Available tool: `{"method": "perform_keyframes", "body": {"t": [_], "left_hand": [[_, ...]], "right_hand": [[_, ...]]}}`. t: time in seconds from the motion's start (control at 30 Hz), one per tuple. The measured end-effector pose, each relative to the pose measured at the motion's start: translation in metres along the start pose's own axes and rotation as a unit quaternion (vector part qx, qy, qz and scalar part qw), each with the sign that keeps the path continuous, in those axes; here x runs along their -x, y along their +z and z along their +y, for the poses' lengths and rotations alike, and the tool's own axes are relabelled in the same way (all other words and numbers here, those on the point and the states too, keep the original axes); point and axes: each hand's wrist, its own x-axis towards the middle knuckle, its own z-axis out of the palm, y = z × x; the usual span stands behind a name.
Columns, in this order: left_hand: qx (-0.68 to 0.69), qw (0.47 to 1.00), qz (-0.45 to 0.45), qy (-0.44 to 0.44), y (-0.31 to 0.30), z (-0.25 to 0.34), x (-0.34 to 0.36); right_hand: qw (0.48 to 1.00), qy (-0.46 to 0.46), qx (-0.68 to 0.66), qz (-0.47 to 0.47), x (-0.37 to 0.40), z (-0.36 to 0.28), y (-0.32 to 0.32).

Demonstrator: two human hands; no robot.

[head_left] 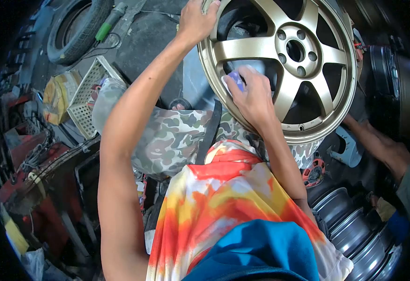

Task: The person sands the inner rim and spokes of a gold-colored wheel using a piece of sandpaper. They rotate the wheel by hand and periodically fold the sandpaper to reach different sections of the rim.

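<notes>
A gold multi-spoke alloy wheel [303, 47] rests tilted on my lap. My left hand [196, 19] grips its rim at the upper left edge. My right hand [253, 96] presses a small bluish-white pad or cloth [235, 79] against a spoke near the lower left rim, fingers closed over it. My camouflage shorts [172, 136] and a tie-dye shirt [228, 196] fill the foreground.
A tyre [76, 30] lies at top left beside a green-handled tool [109, 23]. A perforated metal basket [88, 93] sits at left. Several silver rims [354, 229] are stacked at lower right. Another person's arm [378, 143] reaches in at right, near a dark wheel [392, 70].
</notes>
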Motion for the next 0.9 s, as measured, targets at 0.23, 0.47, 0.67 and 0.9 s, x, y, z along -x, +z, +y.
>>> {"method": "perform_keyframes", "body": {"t": [0.23,0.47,0.67,0.9], "left_hand": [[-0.042,0.998,0.042,0.017,0.010,-0.013,0.000],[-0.017,1.000,0.004,0.002,0.003,-0.005,-0.002],[0.018,0.999,-0.032,-0.036,0.000,-0.001,-0.009],[0.016,0.999,-0.029,-0.032,-0.001,0.000,-0.008]], "right_hand": [[0.999,-0.048,-0.009,-0.012,-0.006,0.009,0.002],[0.998,-0.037,-0.035,-0.046,0.002,0.007,-0.011],[0.996,-0.079,-0.048,-0.018,0.005,0.011,-0.018],[0.995,-0.069,-0.068,0.026,-0.006,0.018,-0.001]]}}
